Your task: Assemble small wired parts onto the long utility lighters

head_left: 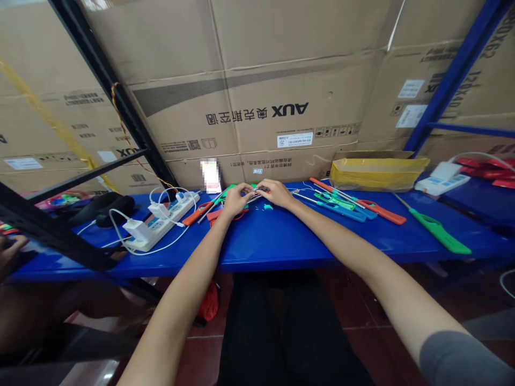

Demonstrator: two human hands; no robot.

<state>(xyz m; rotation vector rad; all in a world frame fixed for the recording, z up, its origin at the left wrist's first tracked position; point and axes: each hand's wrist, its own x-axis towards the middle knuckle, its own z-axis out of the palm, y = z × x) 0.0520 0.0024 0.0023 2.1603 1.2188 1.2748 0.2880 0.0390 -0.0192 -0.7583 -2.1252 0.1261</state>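
- left hand (pixel 236 199) and right hand (pixel 273 193) meet mid-table; fingers of both curl nearly closed, pinching a small part (pixel 255 191) between them (too tiny for me to identify from here)
- the small part sits right between the fingertips, above the blue table (pixel 281 241); a thin metal rod (pixel 253 198) seems to run through the pinch, though I can't tell if it's joined to the part
- both forearms angle inward; I'd guess that's for steadying something this small from both sides
- a teal bit (pixel 267 206) lies just below the right hand, within easy reach (probably set there on purpose)
- long lighters lie to both sides of the hands: orange (pixel 197 213) on the left; blue (pixel 333 209), orange (pixel 358 201) and green (pixel 436 230) on the right; they look pushed aside to leave working room
- power strip (pixel 161 222) with white chargers (pixel 139 230) sits further left, its cables looped nearby
- yellow-lined box (pixel 376 171) stands at the back against cartons (pixel 257 107)
- someone else's hand (pixel 10 252) shows at the far left edge, well apart from the pair at work
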